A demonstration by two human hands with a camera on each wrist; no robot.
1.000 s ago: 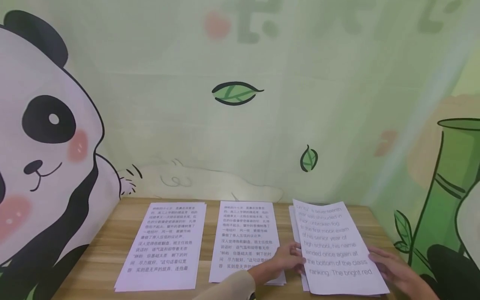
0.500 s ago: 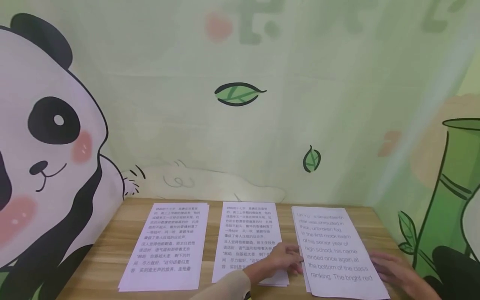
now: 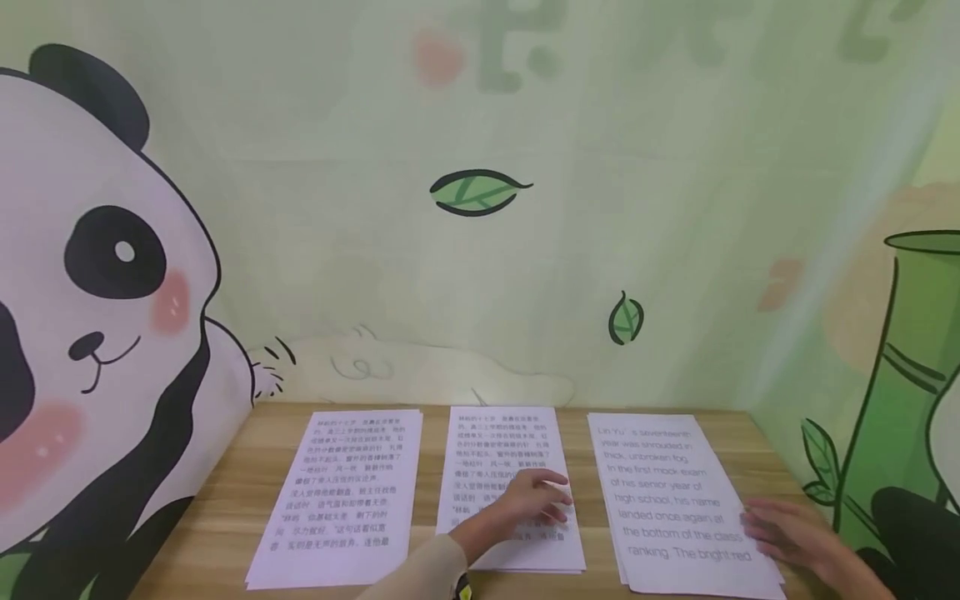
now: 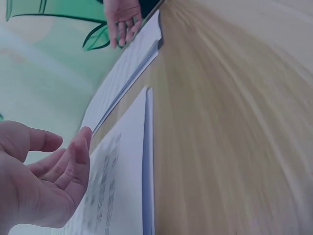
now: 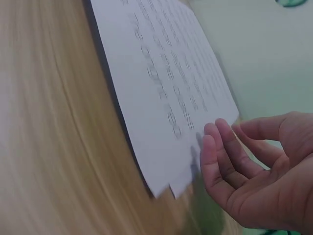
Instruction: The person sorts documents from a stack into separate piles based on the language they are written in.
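On the right of the table lies a stack of white sheets printed in English (image 3: 663, 533), its lower sheets peeking out at the edges. My right hand (image 3: 795, 533) is beside that stack's right edge, fingers loosely bent and holding nothing; in the right wrist view its fingertips (image 5: 209, 142) are close to the paper, and contact is hard to tell. Over the middle stack, printed in Chinese (image 3: 495, 454), hovers my left hand (image 3: 525, 507). The left wrist view shows its fingers (image 4: 73, 169) relaxed with no paper between them.
A third stack with Chinese print (image 3: 337, 500) lies on the left of the wooden table (image 3: 431, 500). Behind the table hangs a pale green backdrop (image 3: 337, 250) with a panda, leaves and bamboo.
The right stack's top sheet has come down flat onto the sheets below. My left hand has left the stack's left edge and moved left over the middle stack. The right hand stays beside the right edge.
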